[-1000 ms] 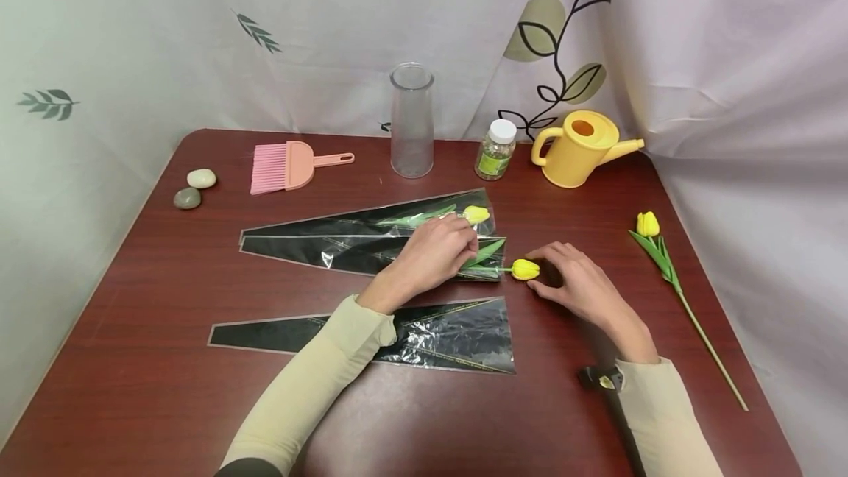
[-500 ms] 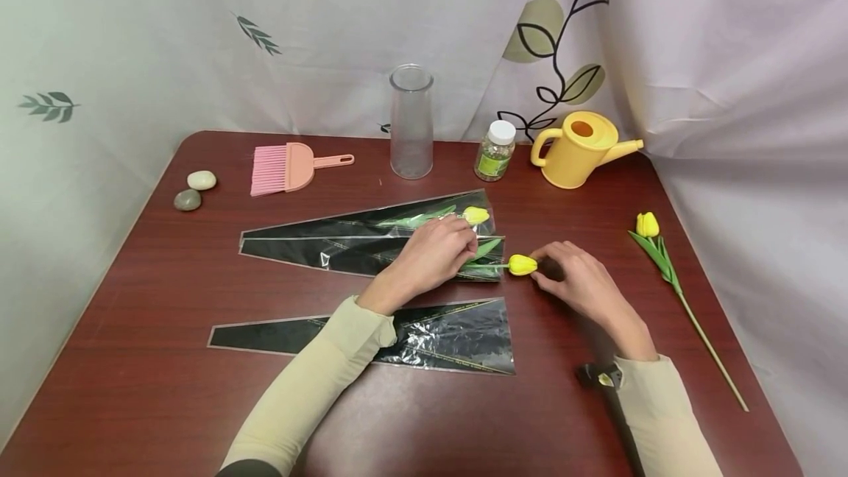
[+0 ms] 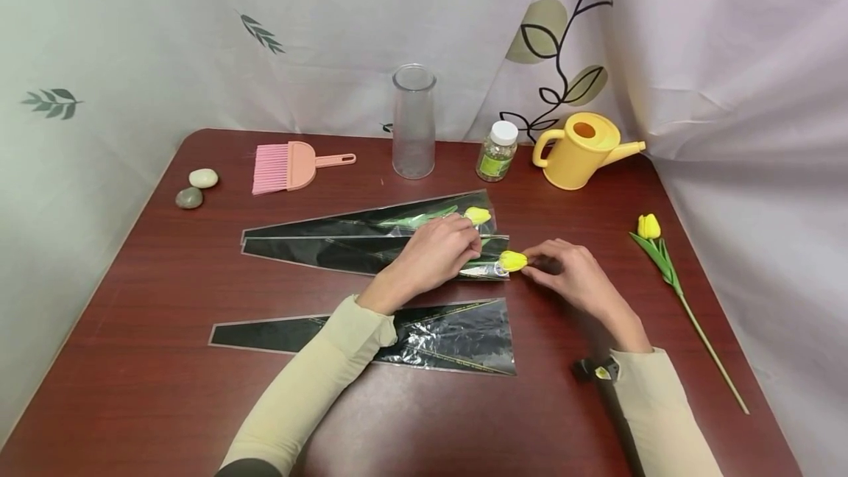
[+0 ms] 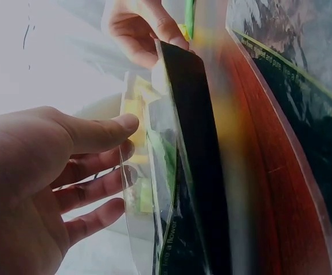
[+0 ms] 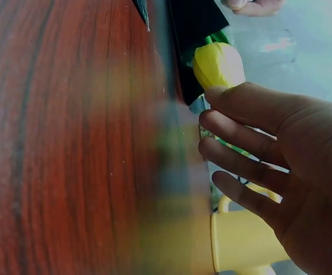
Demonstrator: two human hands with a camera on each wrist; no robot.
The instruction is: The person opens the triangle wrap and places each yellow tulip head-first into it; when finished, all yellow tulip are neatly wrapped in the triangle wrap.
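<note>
On the table [image 3: 152, 389] lie three black-and-clear flower sleeves. My left hand [image 3: 466, 245] pinches the clear film at the mouth of the middle sleeve [image 3: 331, 252]; the left wrist view shows that hand [image 4: 123, 153] with the film of the sleeve [image 4: 191, 143] between thumb and fingers. A yellow tulip [image 3: 512, 260] lies with its stem and leaves inside this sleeve and its bud at the mouth. My right hand [image 3: 535, 262] touches the bud with straight fingers. In the right wrist view the fingertips of that hand [image 5: 210, 129] rest against the tulip [image 5: 217, 63].
The far sleeve [image 3: 344, 224] holds another tulip [image 3: 477, 215]. An empty sleeve [image 3: 437, 336] lies under my left forearm. A loose tulip [image 3: 648, 227] lies at the right edge. A pink brush [image 3: 285, 166], glass vase [image 3: 414, 124], small bottle [image 3: 497, 151], yellow watering can [image 3: 576, 149] and two stones [image 3: 196, 188] stand at the back.
The tulip bud has slid left, from outside the sleeve to its mouth, with my right hand following it. My left hand has stayed at the sleeve's mouth.
</note>
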